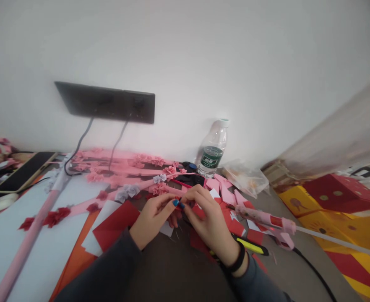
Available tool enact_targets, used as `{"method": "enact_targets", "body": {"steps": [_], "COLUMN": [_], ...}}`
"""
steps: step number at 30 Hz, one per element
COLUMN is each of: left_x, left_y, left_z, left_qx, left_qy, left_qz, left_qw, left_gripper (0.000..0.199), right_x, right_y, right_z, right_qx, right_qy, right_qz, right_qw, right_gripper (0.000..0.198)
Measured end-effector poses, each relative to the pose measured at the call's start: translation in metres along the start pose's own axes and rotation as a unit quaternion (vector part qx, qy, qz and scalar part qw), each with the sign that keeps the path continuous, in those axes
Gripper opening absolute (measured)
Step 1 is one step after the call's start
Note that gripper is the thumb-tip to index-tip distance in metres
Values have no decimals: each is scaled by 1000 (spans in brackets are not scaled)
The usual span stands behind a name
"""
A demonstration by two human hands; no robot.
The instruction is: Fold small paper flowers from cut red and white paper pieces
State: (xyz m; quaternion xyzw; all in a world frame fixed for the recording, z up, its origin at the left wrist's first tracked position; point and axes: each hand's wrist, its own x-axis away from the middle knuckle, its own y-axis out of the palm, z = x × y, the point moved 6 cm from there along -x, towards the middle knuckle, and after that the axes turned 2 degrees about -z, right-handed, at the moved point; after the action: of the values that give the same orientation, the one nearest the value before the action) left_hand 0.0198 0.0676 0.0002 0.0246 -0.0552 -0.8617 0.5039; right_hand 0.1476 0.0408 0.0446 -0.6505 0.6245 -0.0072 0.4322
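My left hand (155,216) and my right hand (210,222) meet in the middle of the view, fingertips pinched together. Between them is a small piece of red paper (179,203), mostly hidden by the fingers, so its shape cannot be made out. A black band (238,260) circles my right wrist. Left of my left hand lie red paper sheets (117,224). Cut pink paper pieces (225,191) and red scraps are scattered beyond and beside my right hand. A pink glue gun (267,219) with a long white glue stick rests to the right.
Pink sticks with paper flowers (128,192) lie across the back. A clear bottle (212,155) stands by the wall. A yellow-and-black cutter (251,246) lies right of my wrist. A phone (27,171) sits far left. Yellow and red boxes (332,226) stand right; a cord (313,270) trails there.
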Motion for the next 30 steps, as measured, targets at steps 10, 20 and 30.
{"method": "enact_targets", "body": {"steps": [10,20,30], "left_x": [2,0,-1], "left_y": [4,2,-3], "left_z": [0,-10,-5], "left_qx": [6,150,141], "left_qy": [-33,-61,-40], "left_qz": [-34,-10,14], "left_qw": [999,987,989], "left_gripper": [45,53,45], "right_x": [-2,-4,-4], "right_y": [0,-6,-8], "right_z": [-2,5,14], "right_qx": [-79,-108,-92], "right_qy": [-27,7,46], "right_qz": [-49,31,51], "right_qw": [995,994,993], "right_gripper": [15,11,10]}}
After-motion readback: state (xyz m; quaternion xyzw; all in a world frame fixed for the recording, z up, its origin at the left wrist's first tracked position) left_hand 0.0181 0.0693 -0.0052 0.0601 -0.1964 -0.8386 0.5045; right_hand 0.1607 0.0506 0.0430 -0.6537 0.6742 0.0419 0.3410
